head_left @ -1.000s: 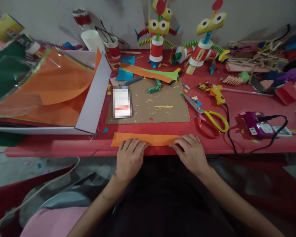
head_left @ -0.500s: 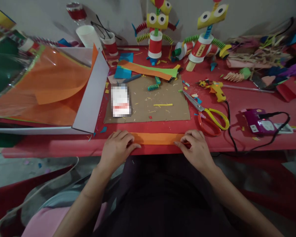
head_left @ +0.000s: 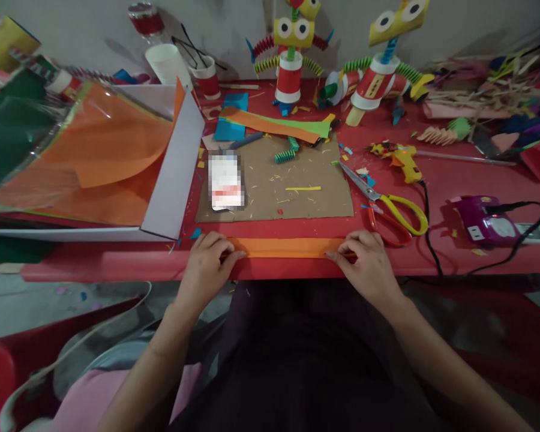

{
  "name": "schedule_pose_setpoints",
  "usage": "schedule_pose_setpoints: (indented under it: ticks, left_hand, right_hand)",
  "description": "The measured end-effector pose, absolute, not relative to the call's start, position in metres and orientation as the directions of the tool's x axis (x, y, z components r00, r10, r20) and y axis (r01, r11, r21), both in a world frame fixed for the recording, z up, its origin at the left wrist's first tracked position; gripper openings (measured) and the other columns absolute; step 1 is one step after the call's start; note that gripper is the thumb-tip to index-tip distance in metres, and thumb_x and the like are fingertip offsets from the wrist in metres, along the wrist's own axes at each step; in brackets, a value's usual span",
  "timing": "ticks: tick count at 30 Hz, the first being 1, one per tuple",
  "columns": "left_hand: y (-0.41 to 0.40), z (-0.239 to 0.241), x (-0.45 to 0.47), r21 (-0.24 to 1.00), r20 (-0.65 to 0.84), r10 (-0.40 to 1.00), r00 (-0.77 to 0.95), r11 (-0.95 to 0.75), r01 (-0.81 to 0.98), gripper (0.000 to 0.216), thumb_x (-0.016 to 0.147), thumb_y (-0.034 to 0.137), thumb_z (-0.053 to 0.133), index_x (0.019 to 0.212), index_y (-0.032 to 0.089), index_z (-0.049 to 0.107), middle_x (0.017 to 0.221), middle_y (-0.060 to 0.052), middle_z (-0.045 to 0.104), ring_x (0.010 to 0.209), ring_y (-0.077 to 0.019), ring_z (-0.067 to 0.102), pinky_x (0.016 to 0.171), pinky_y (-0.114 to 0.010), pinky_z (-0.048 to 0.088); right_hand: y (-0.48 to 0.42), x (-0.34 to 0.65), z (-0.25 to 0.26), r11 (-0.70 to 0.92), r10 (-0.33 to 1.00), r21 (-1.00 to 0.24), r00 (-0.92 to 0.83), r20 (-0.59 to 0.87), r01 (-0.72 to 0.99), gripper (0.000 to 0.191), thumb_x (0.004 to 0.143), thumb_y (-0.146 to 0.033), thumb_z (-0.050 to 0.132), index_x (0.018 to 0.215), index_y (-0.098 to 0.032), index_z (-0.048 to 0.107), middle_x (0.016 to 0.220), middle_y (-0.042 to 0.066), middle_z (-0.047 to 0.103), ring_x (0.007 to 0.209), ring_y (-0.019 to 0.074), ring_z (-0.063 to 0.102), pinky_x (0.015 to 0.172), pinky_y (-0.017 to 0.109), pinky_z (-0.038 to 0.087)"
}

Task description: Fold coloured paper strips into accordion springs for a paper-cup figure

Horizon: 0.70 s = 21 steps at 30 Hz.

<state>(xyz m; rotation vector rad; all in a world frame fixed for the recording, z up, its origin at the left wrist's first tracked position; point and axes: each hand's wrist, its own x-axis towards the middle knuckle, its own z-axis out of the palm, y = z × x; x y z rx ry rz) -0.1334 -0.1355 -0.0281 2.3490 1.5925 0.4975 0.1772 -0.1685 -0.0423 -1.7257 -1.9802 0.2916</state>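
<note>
A long orange paper strip point(head_left: 285, 248) stretches sideways along the front edge of the red table. My left hand point(head_left: 211, 258) pinches its left end between thumb and fingers. At the other end, my right hand point(head_left: 362, 258) grips the strip in the same way. The paper looks folded lengthwise, with a crease along its lower part. Just beyond it lies a piece of brown cardboard point(head_left: 270, 204) sprinkled with small paper scraps. Scissors point(head_left: 387, 207) with yellow and red handles rest close to my right hand.
A white box point(head_left: 166, 180) holding orange sheets point(head_left: 117, 156) stands at the left. A phone point(head_left: 226, 180) lies on the cardboard. Behind are paper-cup figures point(head_left: 288, 78). To the right are a yellow glue gun point(head_left: 405, 163) and a purple power adapter point(head_left: 486, 221) with a black cord.
The camera view has shifted slightly, so the table items appear farther right. Both hands keep hold of the strip's ends, the left thumb now drawn nearer its fingers.
</note>
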Motion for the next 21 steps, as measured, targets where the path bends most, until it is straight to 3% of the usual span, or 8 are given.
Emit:
schedule_pose_setpoints:
  ticks: [14, 21]
  left_hand:
    - [-0.141, -0.032, -0.145, 0.411, 0.221, 0.973, 0.063, -0.152, 0.899, 0.026, 0.072, 0.043, 0.066, 0.065, 0.019, 0.060, 0.082, -0.003, 0.055, 0.086, -0.0205, 0.055, 0.082, -0.038, 0.038]
    - [-0.144, -0.034, -0.159, 0.468, 0.167, 0.986, -0.002, -0.078, 0.880, 0.026, 0.073, 0.044, 0.064, 0.067, 0.019, 0.061, 0.086, -0.003, 0.054, 0.089, -0.0202, 0.053, 0.081, -0.036, 0.041]
  right_hand:
    - [-0.167, 0.193, -0.034, 0.106, 0.993, -0.520, -0.063, 0.099, 0.847, 0.034, 0.079, -0.048, 0.059, 0.063, -0.019, 0.053, 0.074, 0.003, 0.052, 0.073, 0.0188, 0.051, 0.071, 0.035, 0.042]
    - [-0.165, 0.197, -0.032, 0.127, 0.992, -0.516, -0.098, 0.083, 0.847, 0.027, 0.084, -0.040, 0.054, 0.066, -0.019, 0.050, 0.075, 0.004, 0.052, 0.075, 0.0195, 0.052, 0.075, 0.037, 0.043]
